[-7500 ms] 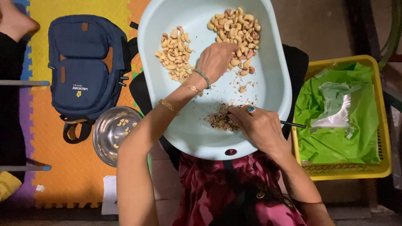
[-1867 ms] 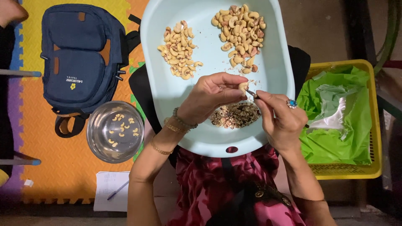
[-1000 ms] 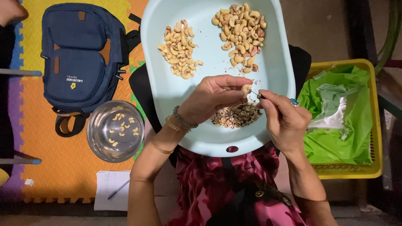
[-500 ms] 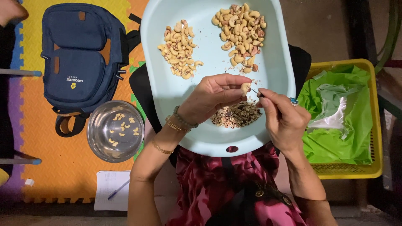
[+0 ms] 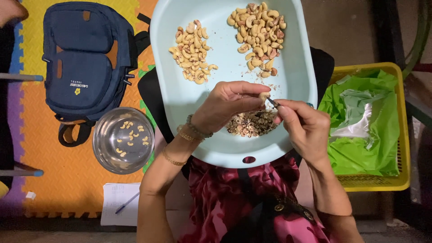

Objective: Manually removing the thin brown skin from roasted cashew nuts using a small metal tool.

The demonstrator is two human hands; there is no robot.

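Head view: left hand (image 5: 227, 104) pinches a cashew (image 5: 263, 96); right hand (image 5: 302, 123), fingers closed, grips a small blade (image 5: 272, 103) against it over the tray (image 5: 180, 96)

Pale blue tray (image 5: 180, 96), tan cashews (image 5: 256, 38), navy backpack (image 5: 85, 63), silver bowl (image 5: 105, 155), yellow basket (image 5: 396, 182), green bag (image 5: 360, 148), orange mat (image 5: 54, 184).

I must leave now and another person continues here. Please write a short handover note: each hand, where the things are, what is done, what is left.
Left hand: pinches one cashew at the fingertips, above the pale blue tray.
Right hand: holds a small dark tool, its tip at that nut.
Done: lighter pile upper left in the tray; skins heap under the hands; a few nuts in the steel bowl.
Left: the browner pile, upper right, looks partly unpeeled.
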